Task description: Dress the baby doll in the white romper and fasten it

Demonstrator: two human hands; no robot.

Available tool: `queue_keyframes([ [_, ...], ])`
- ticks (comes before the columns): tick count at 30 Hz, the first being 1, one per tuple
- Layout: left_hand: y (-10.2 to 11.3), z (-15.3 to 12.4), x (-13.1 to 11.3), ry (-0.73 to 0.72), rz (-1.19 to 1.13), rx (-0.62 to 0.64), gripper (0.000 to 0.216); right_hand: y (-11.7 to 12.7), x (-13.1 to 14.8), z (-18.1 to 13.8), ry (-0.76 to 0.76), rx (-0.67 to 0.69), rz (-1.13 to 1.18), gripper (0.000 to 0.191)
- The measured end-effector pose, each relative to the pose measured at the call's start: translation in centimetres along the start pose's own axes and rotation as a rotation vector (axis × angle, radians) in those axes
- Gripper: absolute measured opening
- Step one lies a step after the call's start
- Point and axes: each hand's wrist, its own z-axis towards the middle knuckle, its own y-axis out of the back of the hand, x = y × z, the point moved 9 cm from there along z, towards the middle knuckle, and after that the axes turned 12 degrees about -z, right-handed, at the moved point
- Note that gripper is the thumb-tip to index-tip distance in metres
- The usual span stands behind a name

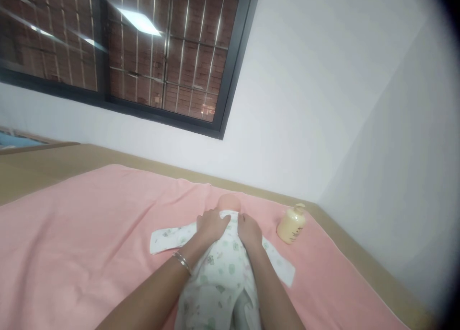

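A baby garment (230,258), white with small green and grey prints, lies over a bald, baby-like figure with its sleeves spread to both sides. Only the top of the figure's head (229,202) shows above the neckline; its face is hidden. My left hand (212,225) is wrapped over the left shoulder of the garment, thumb across the chest near the collar. At the right shoulder, my right hand (250,230) is curled on the cloth beside the neckline. A silver bangle (182,262) circles my left wrist.
A pink blanket (89,229) with soft folds covers the tan surface (345,246). To the right stands a pale yellow pump bottle (292,225). Behind rise a white wall (280,104) and a dark-framed, barred window (168,52).
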Motion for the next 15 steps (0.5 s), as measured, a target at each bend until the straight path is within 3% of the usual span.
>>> queue_keyframes([
  [15, -0.23, 0.11, 0.36, 0.001, 0.010, -0.014, 0.051, -0.41, -0.15, 0.60, 0.052, 0.000, -0.003, 0.048],
])
